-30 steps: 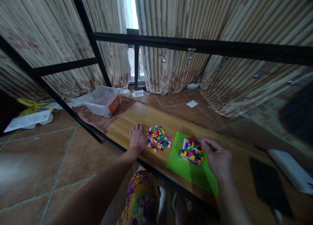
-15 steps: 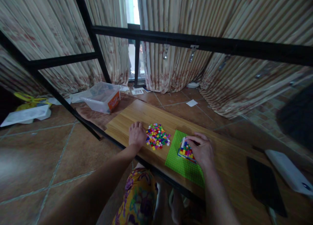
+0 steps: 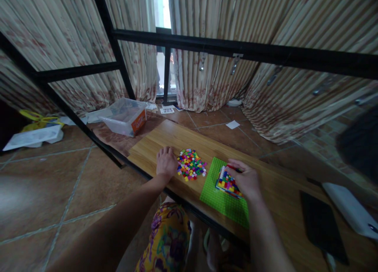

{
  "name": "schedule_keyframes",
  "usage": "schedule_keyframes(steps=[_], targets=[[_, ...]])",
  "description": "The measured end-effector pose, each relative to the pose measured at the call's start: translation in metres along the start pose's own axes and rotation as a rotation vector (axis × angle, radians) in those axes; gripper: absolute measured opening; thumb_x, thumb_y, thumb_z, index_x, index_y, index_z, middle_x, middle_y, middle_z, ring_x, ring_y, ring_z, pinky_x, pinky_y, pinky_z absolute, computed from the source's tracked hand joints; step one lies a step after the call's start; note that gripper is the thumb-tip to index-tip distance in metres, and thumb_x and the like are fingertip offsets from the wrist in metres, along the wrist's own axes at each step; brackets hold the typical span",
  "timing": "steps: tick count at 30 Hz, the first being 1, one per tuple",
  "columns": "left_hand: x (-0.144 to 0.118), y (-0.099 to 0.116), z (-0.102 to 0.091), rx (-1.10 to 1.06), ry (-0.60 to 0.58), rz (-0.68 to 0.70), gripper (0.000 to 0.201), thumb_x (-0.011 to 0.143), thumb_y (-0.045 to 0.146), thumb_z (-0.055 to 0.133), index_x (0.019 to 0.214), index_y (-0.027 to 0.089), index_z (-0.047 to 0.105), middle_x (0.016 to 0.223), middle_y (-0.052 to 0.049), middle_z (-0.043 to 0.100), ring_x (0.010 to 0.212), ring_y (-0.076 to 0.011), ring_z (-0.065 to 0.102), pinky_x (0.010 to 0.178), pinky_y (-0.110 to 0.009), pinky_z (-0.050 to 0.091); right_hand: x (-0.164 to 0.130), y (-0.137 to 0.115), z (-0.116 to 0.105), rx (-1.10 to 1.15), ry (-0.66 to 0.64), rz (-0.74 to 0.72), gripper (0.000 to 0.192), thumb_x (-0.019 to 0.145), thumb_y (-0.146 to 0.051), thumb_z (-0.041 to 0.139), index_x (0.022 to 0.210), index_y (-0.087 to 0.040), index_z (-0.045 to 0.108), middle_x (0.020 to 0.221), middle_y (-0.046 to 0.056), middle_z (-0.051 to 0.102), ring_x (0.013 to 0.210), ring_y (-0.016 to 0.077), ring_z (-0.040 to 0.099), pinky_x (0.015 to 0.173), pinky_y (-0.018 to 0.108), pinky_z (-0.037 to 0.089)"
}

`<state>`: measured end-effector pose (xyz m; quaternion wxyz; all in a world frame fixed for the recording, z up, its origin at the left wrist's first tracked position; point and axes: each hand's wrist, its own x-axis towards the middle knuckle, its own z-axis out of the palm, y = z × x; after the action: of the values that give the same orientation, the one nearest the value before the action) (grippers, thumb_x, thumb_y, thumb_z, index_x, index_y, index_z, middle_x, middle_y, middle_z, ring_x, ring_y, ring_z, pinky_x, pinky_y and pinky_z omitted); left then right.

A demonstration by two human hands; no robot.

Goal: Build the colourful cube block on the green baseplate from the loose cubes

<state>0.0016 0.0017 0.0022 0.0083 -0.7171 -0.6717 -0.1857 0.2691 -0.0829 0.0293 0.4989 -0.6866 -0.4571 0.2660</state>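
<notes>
Head view. I see the left hand (image 3: 166, 162) lying palm down on the wooden tabletop (image 3: 165, 140), fingers loosely together, touching the left edge of the loose pile of small coloured bricks (image 3: 191, 164) at centre frame; it grips nothing. The right hand (image 3: 245, 179) lies over the right part of the multicoloured brick block (image 3: 225, 180), fingers curled down onto its top and far edge. I cannot tell whether it clasps the block or only presses on it. The block sits on the green baseplate (image 3: 217, 195), just right of the pile, low centre of the frame. A black flat object (image 3: 321, 224) and a white one (image 3: 348, 209) lie at lower right. On the floor, upper left of the tabletop, stands a clear plastic box (image 3: 124, 116).
</notes>
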Motion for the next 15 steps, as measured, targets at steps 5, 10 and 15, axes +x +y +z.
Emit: schedule_keyframes(steps=[5,10,15], targets=[[0.0002,-0.0005,-0.0005,0.006,-0.008,0.002,0.031,0.091,0.019,0.039,0.113,0.018,0.061,0.117,-0.012,0.06,0.11,-0.0281,0.052,0.095,-0.041,0.041,0.0042,-0.0008,-0.002,0.022,-0.029,0.051,0.048,0.062,-0.034,0.076,0.106,-0.017,0.071,0.092,0.009,0.075,0.079,0.0215,0.07,0.076,0.038,0.055],[0.0001,-0.0008,-0.0002,-0.009,-0.012,0.002,0.031,0.091,0.02,0.04,0.114,0.018,0.06,0.119,-0.012,0.06,0.111,-0.0281,0.051,0.095,-0.041,0.04,0.0048,-0.001,-0.0023,0.014,-0.054,0.051,0.047,0.063,-0.035,0.075,0.106,-0.017,0.071,0.093,0.009,0.075,0.08,0.0214,0.07,0.077,0.038,0.054],[0.0003,-0.0016,0.0014,0.013,0.005,0.019,0.03,0.091,0.02,0.039,0.113,0.017,0.061,0.116,-0.011,0.061,0.107,-0.0282,0.053,0.094,-0.041,0.041,0.006,0.0033,-0.0025,0.036,-0.075,0.062,0.046,0.063,-0.038,0.076,0.104,-0.018,0.072,0.095,0.01,0.075,0.085,0.0234,0.07,0.082,0.04,0.053]])
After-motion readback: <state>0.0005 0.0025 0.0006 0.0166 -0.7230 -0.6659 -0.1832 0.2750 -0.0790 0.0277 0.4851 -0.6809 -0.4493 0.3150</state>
